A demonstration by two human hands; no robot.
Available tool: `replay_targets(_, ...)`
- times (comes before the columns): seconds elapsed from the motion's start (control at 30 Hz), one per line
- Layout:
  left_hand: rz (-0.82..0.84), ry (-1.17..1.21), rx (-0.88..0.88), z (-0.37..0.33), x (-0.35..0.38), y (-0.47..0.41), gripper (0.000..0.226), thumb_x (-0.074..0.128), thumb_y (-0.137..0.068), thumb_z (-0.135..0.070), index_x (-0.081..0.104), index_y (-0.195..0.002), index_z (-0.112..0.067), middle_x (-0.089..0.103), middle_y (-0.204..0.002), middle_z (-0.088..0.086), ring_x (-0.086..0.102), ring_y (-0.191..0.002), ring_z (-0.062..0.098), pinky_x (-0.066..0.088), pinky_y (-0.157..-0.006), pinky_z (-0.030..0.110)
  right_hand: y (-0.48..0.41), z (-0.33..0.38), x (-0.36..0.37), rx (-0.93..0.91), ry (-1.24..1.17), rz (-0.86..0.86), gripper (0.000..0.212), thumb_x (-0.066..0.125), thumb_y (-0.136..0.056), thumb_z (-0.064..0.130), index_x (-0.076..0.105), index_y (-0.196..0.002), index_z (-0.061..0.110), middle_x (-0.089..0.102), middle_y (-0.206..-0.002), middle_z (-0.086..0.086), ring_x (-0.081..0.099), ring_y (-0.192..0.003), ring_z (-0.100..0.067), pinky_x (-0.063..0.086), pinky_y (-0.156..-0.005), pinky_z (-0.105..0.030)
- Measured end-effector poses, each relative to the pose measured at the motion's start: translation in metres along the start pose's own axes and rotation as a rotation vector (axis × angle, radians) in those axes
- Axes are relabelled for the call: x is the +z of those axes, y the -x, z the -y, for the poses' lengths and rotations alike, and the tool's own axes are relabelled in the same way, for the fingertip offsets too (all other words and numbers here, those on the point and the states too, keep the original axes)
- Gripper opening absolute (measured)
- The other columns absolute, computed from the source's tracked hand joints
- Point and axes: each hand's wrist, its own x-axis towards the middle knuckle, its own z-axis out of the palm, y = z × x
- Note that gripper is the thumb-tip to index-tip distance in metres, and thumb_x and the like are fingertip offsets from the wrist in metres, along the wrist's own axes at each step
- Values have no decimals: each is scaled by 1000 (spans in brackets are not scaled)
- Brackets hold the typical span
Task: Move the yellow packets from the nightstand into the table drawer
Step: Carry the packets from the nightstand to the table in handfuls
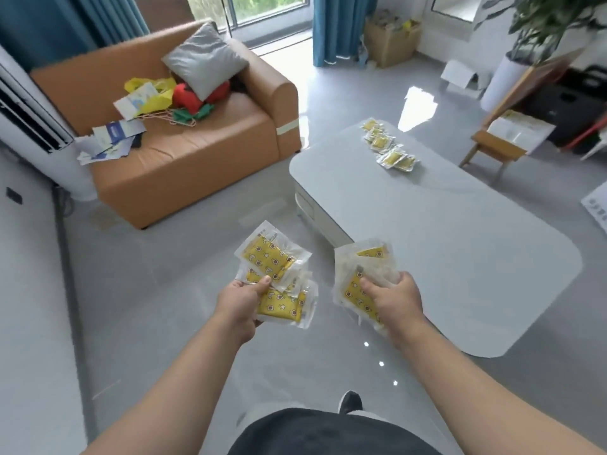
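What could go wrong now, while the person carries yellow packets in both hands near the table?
1. The left hand and the right hand each pinch a loose fan of yellow packets. One packet may slip out onto the floor.
2. Both hands are full, and the table's white front panel shows no open drawer. Opening one may force an awkward grip or a drop.

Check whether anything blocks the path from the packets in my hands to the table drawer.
Nothing on the floor between them. The left hand and right hand each grip yellow packets, and the drawer front on the table looks closed, so that front is the only barrier.
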Motion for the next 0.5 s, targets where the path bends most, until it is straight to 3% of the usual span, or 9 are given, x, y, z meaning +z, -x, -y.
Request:
replay_targets(0.17,99,-87,-2,-26,89,-23,20,72,-90,-8,59,-105,-13,77,-97,10,75,-80,30,60,-81,48,-57,10,-51,42,-57,-176,31,82,-82,11,57,-97,18,70,-100,-8,73,-89,-28,62,-81,-49)
replay_targets(0.33,186,-186,-40,-52,155,-68,17,71,-91,-8,63,-104,-14,78,-94,9,76,-82,32,59,-85,51,-109,18,-65,90,-133,-296,31,80,-83,7,57,-103,10,70,-100,-11,73,-82,-23,57,-60,-30)
replay_targets(0.5,248,-281,-95,-87,216,-127,14,72,-91,-8,65,-102,-14,77,-90,7,75,-80,29,59,-84,48,-164,39,-69,135,-134,-424,30,80,-83,6,57,-100,12,70,-101,-11,72,-83,-22,58,-63,-31)
